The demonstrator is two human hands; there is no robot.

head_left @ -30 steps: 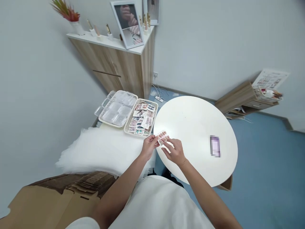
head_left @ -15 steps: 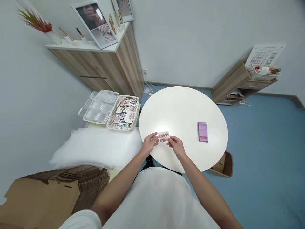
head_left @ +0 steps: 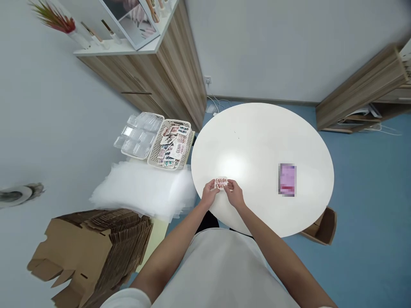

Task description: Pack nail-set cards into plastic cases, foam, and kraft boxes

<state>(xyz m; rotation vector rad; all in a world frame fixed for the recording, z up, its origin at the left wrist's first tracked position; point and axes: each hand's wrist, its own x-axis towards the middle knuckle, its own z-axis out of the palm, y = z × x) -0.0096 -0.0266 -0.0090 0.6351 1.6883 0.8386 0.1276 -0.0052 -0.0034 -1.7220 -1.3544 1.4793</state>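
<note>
A small white card of press-on nails [head_left: 221, 182], with two rows of reddish-pink nails, is held above the near left part of the white oval table [head_left: 257, 128]. My left hand [head_left: 209, 191] pinches its left edge. On the opposite edge, the fingers of my right hand [head_left: 234, 193] are closed too. Farther right on the tabletop lies a purple, pixelated rectangular item [head_left: 287, 179], whose details are blurred out.
Left of the table are a basket of nail cards [head_left: 154, 149], a basket of clear plastic boxes [head_left: 141, 132], white foam sheets [head_left: 144, 188] and stacked flat cardboard boxes [head_left: 86, 248]. A wooden cabinet [head_left: 173, 68] stands behind them. An open brown box [head_left: 324, 226] sits on the floor at right.
My left hand has closed on the card's left edge, where its fingers were looser before. The card now sits more level. The whole view has shifted and tilted down.
</note>
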